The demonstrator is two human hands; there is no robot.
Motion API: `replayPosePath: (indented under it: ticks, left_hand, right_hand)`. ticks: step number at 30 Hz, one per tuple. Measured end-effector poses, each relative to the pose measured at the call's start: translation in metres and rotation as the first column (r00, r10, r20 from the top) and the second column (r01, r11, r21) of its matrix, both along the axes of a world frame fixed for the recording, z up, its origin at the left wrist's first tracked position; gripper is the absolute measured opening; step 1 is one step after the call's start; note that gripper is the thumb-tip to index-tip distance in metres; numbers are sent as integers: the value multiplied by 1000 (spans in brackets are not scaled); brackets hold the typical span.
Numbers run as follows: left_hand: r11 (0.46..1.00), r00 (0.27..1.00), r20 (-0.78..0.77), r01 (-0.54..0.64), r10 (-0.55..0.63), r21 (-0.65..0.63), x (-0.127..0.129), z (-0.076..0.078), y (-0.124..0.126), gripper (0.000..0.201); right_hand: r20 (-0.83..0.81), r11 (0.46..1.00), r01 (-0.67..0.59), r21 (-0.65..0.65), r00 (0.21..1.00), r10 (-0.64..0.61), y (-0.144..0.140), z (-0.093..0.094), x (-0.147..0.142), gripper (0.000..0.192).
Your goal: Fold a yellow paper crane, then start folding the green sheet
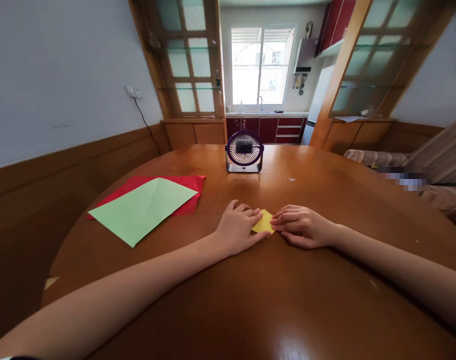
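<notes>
Risk one: slippage. My left hand [237,227] lies half spread, thumb apart from the fingers, its tips on the left and near edges of the yellow paper [264,221]. Should that pressure ease, the paper could skid on the glossy table [231,310] and any crease run crooked. Risk two: my right hand [306,226] has its fingers bunched at the right edge; I cannot tell whether they pinch it or only press. A hard tug there could, in my judgement, tear or skew it. Risk three: a fan [244,150] stands beyond my grip; I cannot tell whether it is running, but a draught might lift a loose edge.

Condition of paper: between my hands, flat on the table, small, bright yellow, straight-edged, pointed at its far side. It appears folded; my fingers hide both sides. Left of my grip, well apart, green paper [145,207] overlies red paper [188,205].
</notes>
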State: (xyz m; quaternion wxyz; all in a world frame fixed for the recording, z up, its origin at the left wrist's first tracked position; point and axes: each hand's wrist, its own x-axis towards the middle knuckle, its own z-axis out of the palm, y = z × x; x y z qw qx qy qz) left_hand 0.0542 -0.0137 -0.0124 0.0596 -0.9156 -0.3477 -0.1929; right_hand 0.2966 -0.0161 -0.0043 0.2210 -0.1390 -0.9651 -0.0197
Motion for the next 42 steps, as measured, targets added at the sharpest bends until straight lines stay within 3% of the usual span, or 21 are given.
replayPosePath:
  ticks: [6, 13, 18, 32, 36, 42]
  left_hand:
    - [982, 986, -126, 85, -107, -166, -10, -4, -6, 64]
    - [949, 982, -105, 122, -158, -291, -8, 3, -12, 75]
    - [957, 990, -85, 88, -116, -277, -11, 4, -13, 74]
    - [975, 994, -105, -20, -3, -221, -77, 5, -9, 59]
    - [985, 1000, -22, -14, 10, -172, -79, 0, -4, 49]
    - [993, 974, 224, 17, 10, -115, -66, -6, 10, 29]
  right_hand:
    - [-26, 999, -4, -49, 1000, 3, 0, 3, -4, 24]
    - [-53, 999, 10, -51, 999, -13, 2, 0, -4, 22]
    - [-30, 997, 66, -50, 997, -68, 0, -3, 1, 22]
    - [-35, 993, 94, -68, 995, -97, -3, -3, 1, 23]
    - [2, 989, 139, -52, 990, -139, -3, 1, -6, 23]
    - [-22, 933, 346, 95, 938, -345, -3, 0, -33, 33]
